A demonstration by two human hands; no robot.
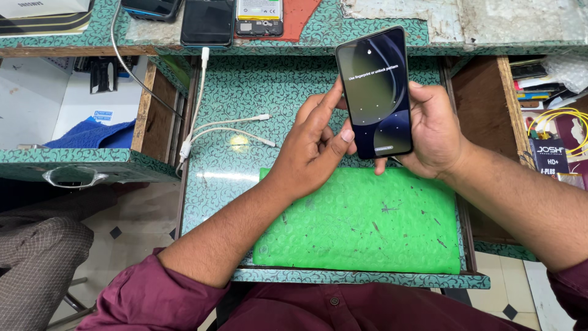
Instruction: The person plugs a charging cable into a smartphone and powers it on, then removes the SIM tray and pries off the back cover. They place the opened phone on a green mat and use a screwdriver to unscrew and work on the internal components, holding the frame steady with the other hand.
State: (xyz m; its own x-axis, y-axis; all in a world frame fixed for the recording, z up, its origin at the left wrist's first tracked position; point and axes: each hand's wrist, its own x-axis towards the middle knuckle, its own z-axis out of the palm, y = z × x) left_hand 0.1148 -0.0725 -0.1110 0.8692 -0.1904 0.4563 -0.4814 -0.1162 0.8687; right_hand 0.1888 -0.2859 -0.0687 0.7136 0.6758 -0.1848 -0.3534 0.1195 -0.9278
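Smartphone (376, 92) sits in our right hand (436, 130), fingers wrapped around its edge, while our left hand (312, 144) presses its thumb on the screen.

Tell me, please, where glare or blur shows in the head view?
Head view: sharp overall; soft glare patches on the patterned work surface left of the green mat; the lit phone in the right hand reflects a pale arc; the left hand is crisp.

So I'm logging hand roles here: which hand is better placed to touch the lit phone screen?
The left hand, probably: its thumb already lies at the screen's edge with fingers free, while the right hand is wrapped around the phone, holding it up.
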